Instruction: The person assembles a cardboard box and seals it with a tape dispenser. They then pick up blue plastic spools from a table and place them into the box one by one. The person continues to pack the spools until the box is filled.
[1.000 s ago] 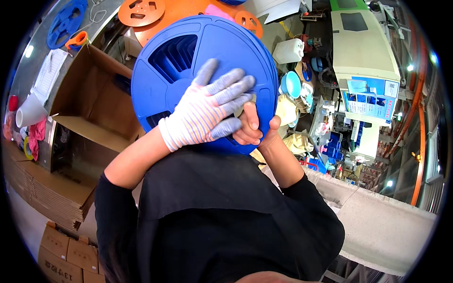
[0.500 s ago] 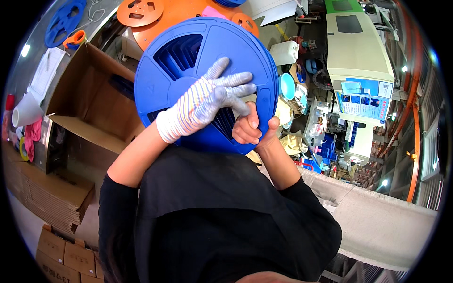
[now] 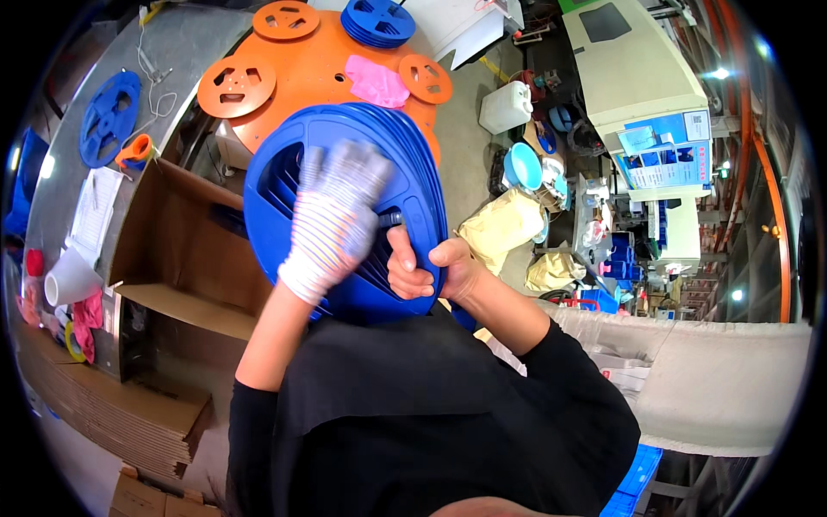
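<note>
- The left hand (image 3: 336,220), in a striped, grey-tipped glove, lies back upward across the face of the reels (image 3: 415,185). It is open, with the fingers extended away from the person. Their tips are blurred, so I cannot tell how firmly they touch.
- The left forearm (image 3: 277,340) rises steeply to the wrist, its sleeve (image 3: 252,431) ending below the elbow bend.
- The right hand (image 3: 463,276) is bare and grips the reels at their right-hand rim: fingers curled at an opening in the face, thumb over the outer edge.
- The right forearm (image 3: 512,319) slants up and leftward to that grip, lower and further right than the gloved hand.
- The reels, blue and stacked, sit beneath the left hand and inside the right hand's hold, tilted, their lower edge close to the dark clothing (image 3: 388,370).
- Left of the left hand stands an open carton (image 3: 185,228).
- Beyond both hands is an orange table (image 3: 301,86) bearing a pink cloth (image 3: 377,82).
- Right of the right hand and further off are a yellowish sack (image 3: 508,226) and a light-blue basin (image 3: 523,165).
</note>
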The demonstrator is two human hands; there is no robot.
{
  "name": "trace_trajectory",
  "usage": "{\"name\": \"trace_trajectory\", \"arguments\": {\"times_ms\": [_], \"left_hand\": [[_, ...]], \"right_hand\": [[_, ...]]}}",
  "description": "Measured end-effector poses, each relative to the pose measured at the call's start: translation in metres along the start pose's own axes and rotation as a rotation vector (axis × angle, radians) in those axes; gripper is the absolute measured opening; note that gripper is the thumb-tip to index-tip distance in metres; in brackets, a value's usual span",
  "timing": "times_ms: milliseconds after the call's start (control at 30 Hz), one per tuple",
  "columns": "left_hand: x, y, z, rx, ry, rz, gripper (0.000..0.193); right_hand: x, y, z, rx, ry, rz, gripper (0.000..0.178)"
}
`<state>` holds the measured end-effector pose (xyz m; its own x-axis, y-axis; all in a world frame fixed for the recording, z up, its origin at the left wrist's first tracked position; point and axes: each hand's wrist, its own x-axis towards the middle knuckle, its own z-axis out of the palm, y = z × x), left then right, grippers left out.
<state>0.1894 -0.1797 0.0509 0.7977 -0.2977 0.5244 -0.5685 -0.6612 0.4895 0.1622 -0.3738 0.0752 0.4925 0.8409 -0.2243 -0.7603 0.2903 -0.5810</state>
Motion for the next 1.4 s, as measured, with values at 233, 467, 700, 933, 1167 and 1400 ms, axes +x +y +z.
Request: {"name": "trace_trajectory", "arguments": {"times_ms": [233,467,700,933,1167,1400], "left_hand": [[-0.138,-0.140,0.049,0.302,0.182,-0.773,0.041],[-0.204,-0.084,0.048,-0.166,0.417,-0.892,0.039],[-0.167,-0.068,0.016,0.054,0.477,-0.599,0.035],[-0.143,-0.055,0.007,-0.163,0.518,-0.614,0.027],[-0.102,-0.014,0.047,-1.218,0.149,-1.044,0.108],[-0.147,-0.050,0.043,-1.936,0.665,-0.865,0.078]], "right_hand": [[-0.016,0.003,-0.019,0.148,0.022,-0.219,0.036],[-0.015,-0.003,-0.045,0.264,-0.144,-0.473,0.033],[0.002,-0.011,-0.046,0.318,-0.198,-0.522,0.031],[0.016,-0.011,-0.036,0.255,-0.097,-0.492,0.030],[0.046,0.026,0.001,-0.283,0.105,-0.190,0.043],[0.033,0.021,0.016,-0.231,0.402,-0.071,0.041]]}}
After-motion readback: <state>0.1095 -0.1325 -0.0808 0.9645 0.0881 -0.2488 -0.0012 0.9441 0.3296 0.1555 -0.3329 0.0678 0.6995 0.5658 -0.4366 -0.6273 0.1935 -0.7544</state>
